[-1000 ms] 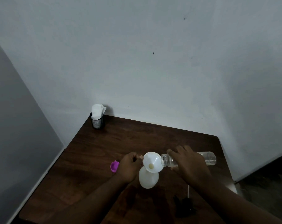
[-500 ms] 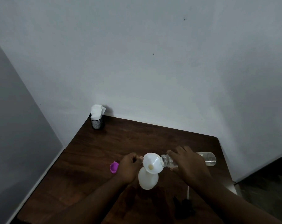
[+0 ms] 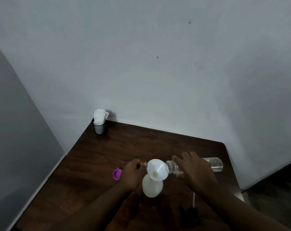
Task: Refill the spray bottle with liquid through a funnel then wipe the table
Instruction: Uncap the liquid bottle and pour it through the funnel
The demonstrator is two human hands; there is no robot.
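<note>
Head view: a dark wooden tabletop (image 3: 141,147) stands pushed into a corner of pale walls. Toward the middle of its near half stands the white spray bottle (image 3: 152,187), upright and with its sprayer off. A white funnel (image 3: 157,170) sits in its neck, the bowl tipped a little toward the camera, with a yellowish spot showing at the bottom of the bowl.

The left hand (image 3: 133,174) comes in from the near edge. Its grip is closed, the fingers curled and the fingertips pinching the funnel's left rim.

The right hand (image 3: 196,172) is wrapped over a clear bottle (image 3: 213,164) and holds it lying almost level above the tabletop. The bottle's base points toward the right edge, and its threaded open mouth meets the funnel's right rim. Whether liquid is running cannot be told (the bottle looks close to see-through all along).

A purple cap (image 3: 117,174) lies just left of the left hand, toward the left edge. At the near edge, between the forearms, lies a black sprayer head (image 3: 189,214) with a thin white tube (image 3: 194,200) running from it toward the right hand. A black mesh cup (image 3: 100,128) stands in the far left corner, well apart from the rest, with a white cloth (image 3: 99,116) stuffed in its top.
</note>
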